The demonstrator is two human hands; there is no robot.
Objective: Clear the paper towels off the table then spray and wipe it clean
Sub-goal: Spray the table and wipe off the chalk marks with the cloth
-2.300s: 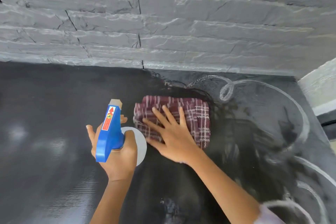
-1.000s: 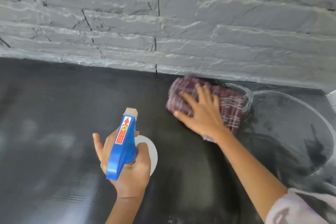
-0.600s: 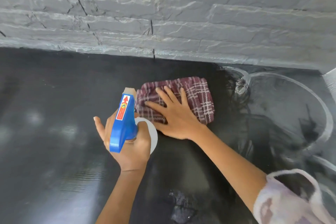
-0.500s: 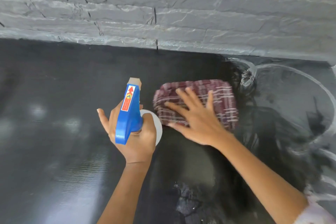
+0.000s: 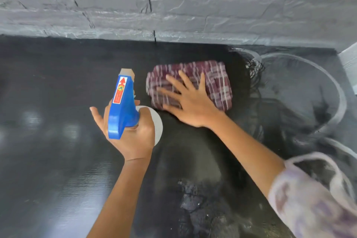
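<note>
My left hand grips a spray bottle with a blue trigger head and a white body, held above the black table, nozzle pointing away from me. Just to its right, my right hand lies flat with fingers spread on a folded maroon plaid cloth, pressing it onto the table. The cloth looks blurred from motion. No paper towels are in view.
A grey stone-brick wall runs along the table's far edge. White smeared arcs and wet streaks mark the table's right side. A wet patch sits near the front. The table's right edge is at the far right.
My right hand has slid the cloth back and forth: up to the wall, back toward the bottle, then slightly right. The left hand has kept the bottle nearly still.
</note>
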